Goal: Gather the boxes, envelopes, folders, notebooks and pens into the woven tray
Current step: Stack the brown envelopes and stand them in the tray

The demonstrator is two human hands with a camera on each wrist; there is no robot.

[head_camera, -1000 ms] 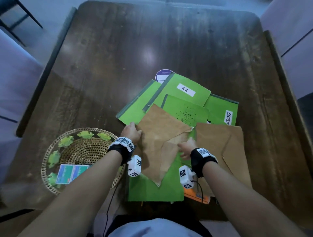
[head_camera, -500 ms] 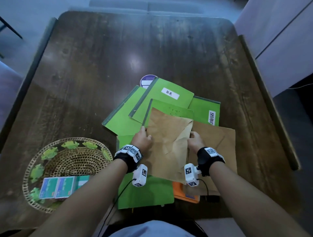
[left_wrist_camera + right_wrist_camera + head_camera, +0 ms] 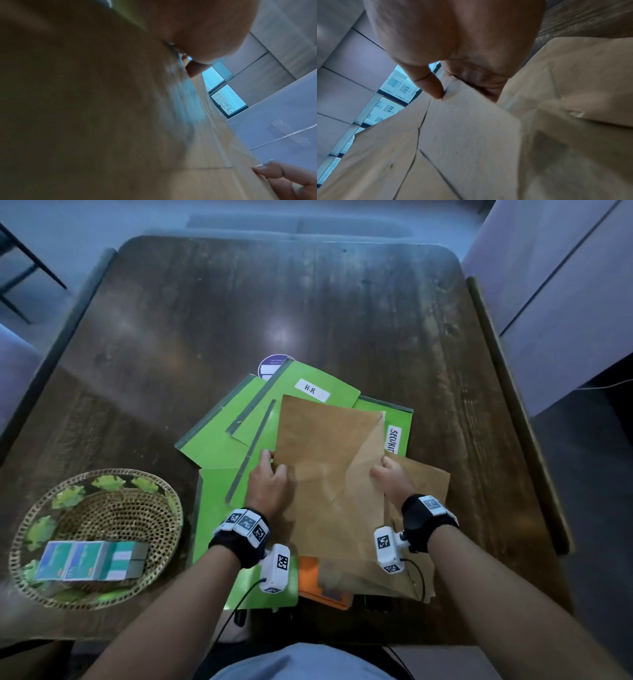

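Two hands on one brown envelope (image 3: 325, 474): left hand (image 3: 267, 487) pinching its left edge, right hand (image 3: 394, 484) pinching its right edge, thumb on top and fingers curled beneath, as seen from the right wrist. Held slightly raised over the pile, tilted, flap side up. Under the fingers, green folders (image 3: 219, 440), one labelled H.R; under the right palm, a second envelope (image 3: 424, 484); nearer the wrists, something orange (image 3: 310, 580), too covered to name. Left of the left hand, well apart from the fingers, the tray (image 3: 37, 522), already holding boxes (image 3: 89, 559).

Step in hand, judging by the grip: picking up the top envelope, boxes done, everything else in the pile yet to go. No pens visible.

Next move likely calls for carrying the envelope leftward to the tray, either with both hands or released by the right and swung over by the left. Broad against the tray opening, so probably laid across the boxes or bent to fit. Thin paper, prone to creasing and sagging if held by one edge.
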